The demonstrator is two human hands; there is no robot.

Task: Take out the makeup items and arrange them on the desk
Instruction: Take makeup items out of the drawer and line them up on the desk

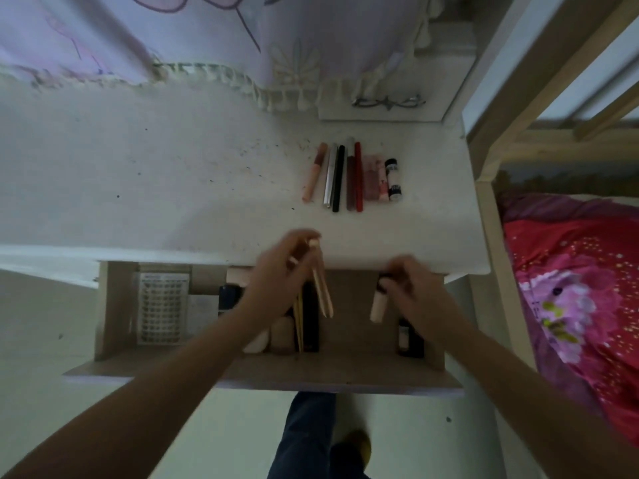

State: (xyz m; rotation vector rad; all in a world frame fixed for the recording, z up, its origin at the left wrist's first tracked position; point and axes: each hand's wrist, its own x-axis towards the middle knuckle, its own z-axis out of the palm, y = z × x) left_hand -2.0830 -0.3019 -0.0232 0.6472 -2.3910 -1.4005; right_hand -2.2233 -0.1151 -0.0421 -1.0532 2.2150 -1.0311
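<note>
An open drawer [103, 305] hangs out under the white desk [173, 184]. Above it, my left hand [280, 274] grips two thin pale makeup pencils [323, 292] that point down toward the drawer. My right hand [411, 285] holds a small beige tube with a dark cap [377, 305]. A row of several makeup sticks and tubes [349, 174] lies side by side on the desk at the back right. In the drawer stay a dark bottle [228, 299], a tall dark box [310, 316], pale round items [281, 335] and another dark bottle [409, 337].
A white plastic grid tray [162, 309] sits in the drawer's left part. A metal handle [387, 102] is on a cabinet at the back right. Purple fringed cloth [207, 36] hangs behind the desk. A bed with a pink blanket [570, 288] stands right. My leg [304, 433] is below.
</note>
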